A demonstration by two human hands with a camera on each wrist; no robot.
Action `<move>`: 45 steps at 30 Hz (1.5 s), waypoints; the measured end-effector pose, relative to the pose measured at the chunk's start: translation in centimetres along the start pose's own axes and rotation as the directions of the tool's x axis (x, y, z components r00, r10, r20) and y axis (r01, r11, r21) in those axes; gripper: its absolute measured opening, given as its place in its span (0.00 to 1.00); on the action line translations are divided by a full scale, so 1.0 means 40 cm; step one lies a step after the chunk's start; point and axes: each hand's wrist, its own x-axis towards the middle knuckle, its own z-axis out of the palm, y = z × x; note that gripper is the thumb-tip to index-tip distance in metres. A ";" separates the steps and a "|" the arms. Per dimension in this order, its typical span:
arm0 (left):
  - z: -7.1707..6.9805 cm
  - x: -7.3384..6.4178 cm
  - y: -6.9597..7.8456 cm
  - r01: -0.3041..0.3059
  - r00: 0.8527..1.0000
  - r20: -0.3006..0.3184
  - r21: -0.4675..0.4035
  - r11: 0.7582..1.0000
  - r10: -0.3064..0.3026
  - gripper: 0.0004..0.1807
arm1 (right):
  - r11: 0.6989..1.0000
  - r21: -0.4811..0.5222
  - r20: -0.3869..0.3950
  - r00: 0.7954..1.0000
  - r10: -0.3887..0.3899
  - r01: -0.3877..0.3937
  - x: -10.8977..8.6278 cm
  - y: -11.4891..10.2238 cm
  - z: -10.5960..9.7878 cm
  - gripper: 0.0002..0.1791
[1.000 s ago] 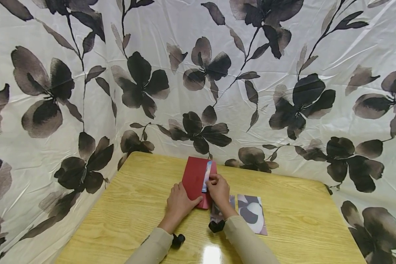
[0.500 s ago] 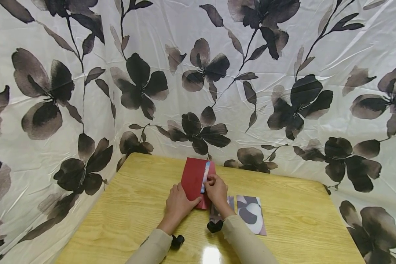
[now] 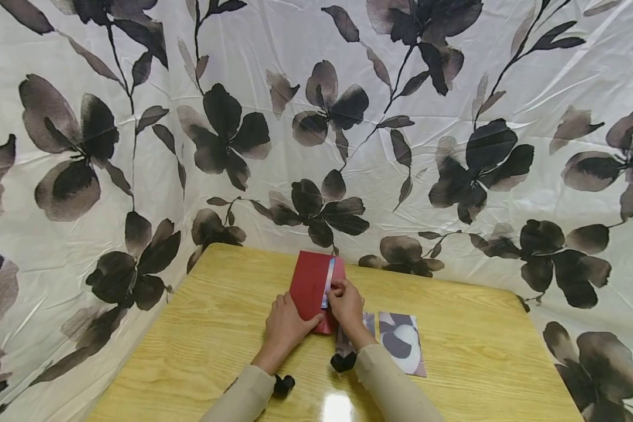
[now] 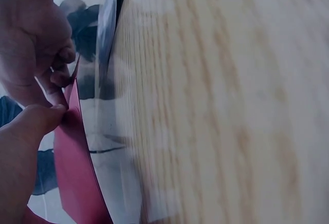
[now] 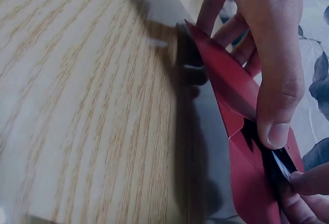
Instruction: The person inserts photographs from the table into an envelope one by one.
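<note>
Red envelope [image 3: 308, 284]: your left hand [image 3: 286, 323] is gripping it from eight o'clock, right hand [image 3: 347, 305] pinching its card [image 3: 329, 271] at three.

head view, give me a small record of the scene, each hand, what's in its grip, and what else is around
main item: red envelope
inside it: printed slip, blue and white, showing along the right side
left hand: grip on the envelope's near left part, thumb over its face
right hand: grip at the envelope's right side, seems to pinch the slip
nearby: printed card lying to the right; second card partly hidden by the right hand
surface: yellow wood-grain table
backdrop: white cloth with dark flowers
</note>
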 end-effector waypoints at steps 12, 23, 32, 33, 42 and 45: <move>-0.009 -0.002 0.003 0.013 1.000 0.016 -0.014 1.000 -0.013 0.57 | 1.000 0.004 0.000 1.000 -0.018 0.018 0.003 -0.010 0.008 0.13; -0.005 -0.003 0.004 0.015 1.000 0.014 -0.013 1.000 -0.015 0.58 | 1.000 -0.015 0.001 1.000 0.005 -0.005 0.003 -0.004 0.003 0.12; -0.001 -0.004 0.005 0.005 1.000 0.004 0.013 1.000 -0.005 0.59 | 1.000 0.005 -0.026 1.000 0.009 -0.009 0.002 0.002 -0.015 0.10; -0.001 -0.003 0.005 0.006 1.000 0.007 0.014 1.000 -0.006 0.59 | 1.000 0.010 -0.027 1.000 0.015 -0.015 0.002 0.003 -0.019 0.10; -0.003 -0.004 0.002 0.005 1.000 0.010 0.017 1.000 -0.005 0.59 | 0.998 0.056 0.011 1.000 0.017 -0.017 -0.005 0.019 -0.064 0.10; 0.000 -0.002 0.000 0.009 1.000 0.013 0.018 1.000 -0.009 0.60 | 0.998 0.058 0.027 0.999 0.021 -0.022 -0.011 0.023 -0.082 0.12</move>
